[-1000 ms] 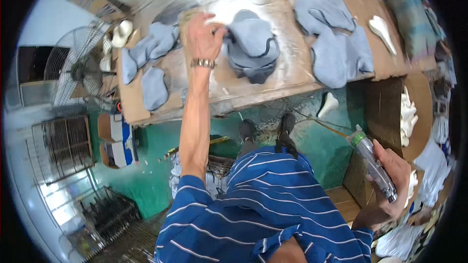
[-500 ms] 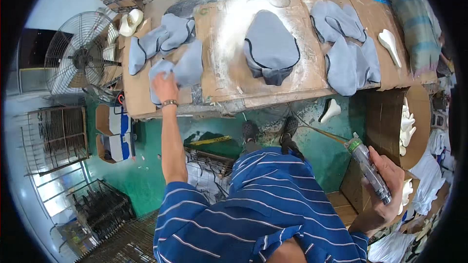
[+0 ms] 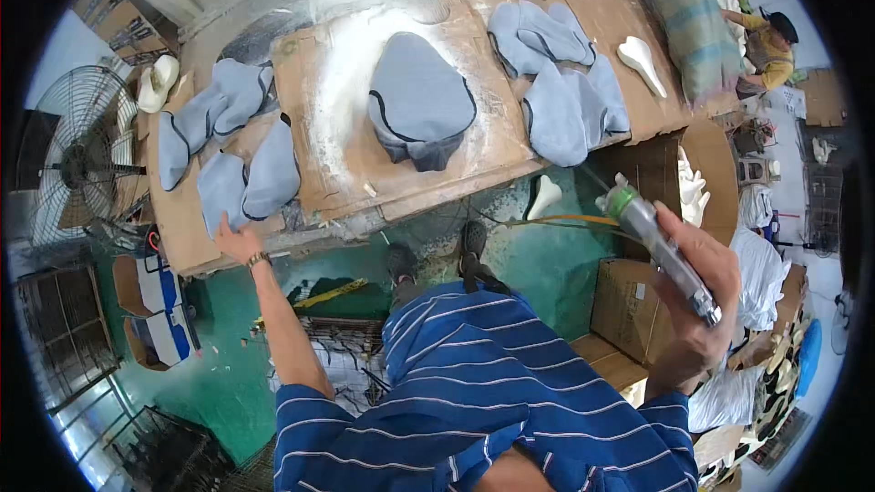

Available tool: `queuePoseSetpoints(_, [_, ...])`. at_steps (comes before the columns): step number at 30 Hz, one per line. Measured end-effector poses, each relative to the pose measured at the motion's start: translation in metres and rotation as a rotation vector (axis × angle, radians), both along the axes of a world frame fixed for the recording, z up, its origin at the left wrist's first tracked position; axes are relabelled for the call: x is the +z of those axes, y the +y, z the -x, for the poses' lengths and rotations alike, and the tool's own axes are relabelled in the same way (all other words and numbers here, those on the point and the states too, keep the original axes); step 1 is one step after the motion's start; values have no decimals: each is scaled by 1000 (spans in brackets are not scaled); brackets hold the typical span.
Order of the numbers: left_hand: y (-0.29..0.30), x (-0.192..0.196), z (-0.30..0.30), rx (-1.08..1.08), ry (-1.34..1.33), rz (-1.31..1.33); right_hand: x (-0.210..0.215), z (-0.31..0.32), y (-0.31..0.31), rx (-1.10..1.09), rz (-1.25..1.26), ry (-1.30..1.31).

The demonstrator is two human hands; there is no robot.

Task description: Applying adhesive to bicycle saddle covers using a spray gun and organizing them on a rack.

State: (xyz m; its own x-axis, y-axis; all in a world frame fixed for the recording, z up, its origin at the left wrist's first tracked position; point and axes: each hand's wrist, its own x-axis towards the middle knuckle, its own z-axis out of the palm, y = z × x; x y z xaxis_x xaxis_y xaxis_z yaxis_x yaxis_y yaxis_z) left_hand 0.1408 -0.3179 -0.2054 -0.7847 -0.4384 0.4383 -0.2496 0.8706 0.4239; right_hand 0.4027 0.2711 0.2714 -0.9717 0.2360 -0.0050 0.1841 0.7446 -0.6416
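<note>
My left hand is at the table's front left edge, fingers loosely spread, fingertips touching the lower edge of a grey fabric saddle cover. Another dark-edged cover lies beside it, with more grey covers behind. My right hand is wrapped round a metal spray gun with a green collar, held off the table's front right. A yellowish hose runs leftward near its front end. At the table's middle, a larger grey cover with black trim lies on whitened cardboard.
More grey covers and a cream saddle shell lie on the right of the table. A fan stands left. Cardboard boxes sit below right; another shell is under the edge. A person is at the far right.
My left hand has drawn back toward the table's front edge, off the middle of the cover. The view has shifted right. The spray gun is nearer the table's edge.
</note>
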Motion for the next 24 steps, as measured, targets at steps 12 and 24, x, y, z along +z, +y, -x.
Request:
queuePoseSetpoints(12, [88,-7,-171,-74,-211,-498,11,13,-15,214,32,-95])
queuePoseSetpoints(24, [105,33,-133,-342,-31,-572,21,38,-110,95,-133,-38])
